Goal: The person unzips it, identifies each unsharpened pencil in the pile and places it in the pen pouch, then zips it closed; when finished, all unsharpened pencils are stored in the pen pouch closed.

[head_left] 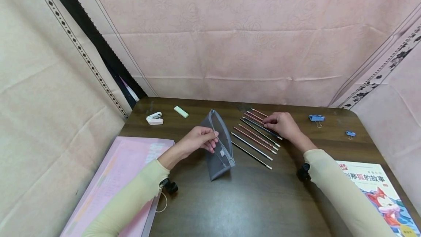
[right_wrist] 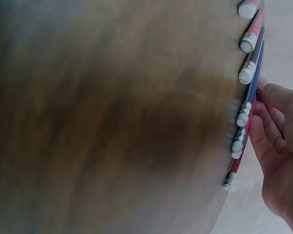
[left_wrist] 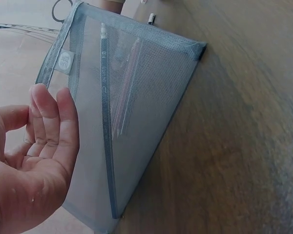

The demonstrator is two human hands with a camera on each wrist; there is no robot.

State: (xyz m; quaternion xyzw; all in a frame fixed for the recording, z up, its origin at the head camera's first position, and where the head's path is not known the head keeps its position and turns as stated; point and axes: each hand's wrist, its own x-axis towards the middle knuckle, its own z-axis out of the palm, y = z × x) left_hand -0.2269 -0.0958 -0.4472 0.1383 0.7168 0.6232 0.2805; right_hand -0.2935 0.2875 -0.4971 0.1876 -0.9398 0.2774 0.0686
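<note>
My left hand (head_left: 198,141) pinches the rim of a grey mesh zip pencil case (head_left: 217,162), which stands upright on the table with its mouth open. In the left wrist view a dark pencil (left_wrist: 106,97) shows through the mesh and appears to lie inside. To the right of the case, several pencils (head_left: 255,140) lie side by side in a slanted row, their eraser ends toward me. At the far part of that row my right hand (head_left: 285,125) pinches a red pencil (right_wrist: 236,168) between thumb and fingers. Its fingertips partly hide the neighbouring pencils.
A white stapler (head_left: 154,118) and a pale green eraser (head_left: 181,111) lie at the back left. Pink folder (head_left: 141,156) sits under my left forearm. Blue binder clips (head_left: 316,118) lie at the right, with a picture book (head_left: 378,193) near my right forearm. Curtains surround the table.
</note>
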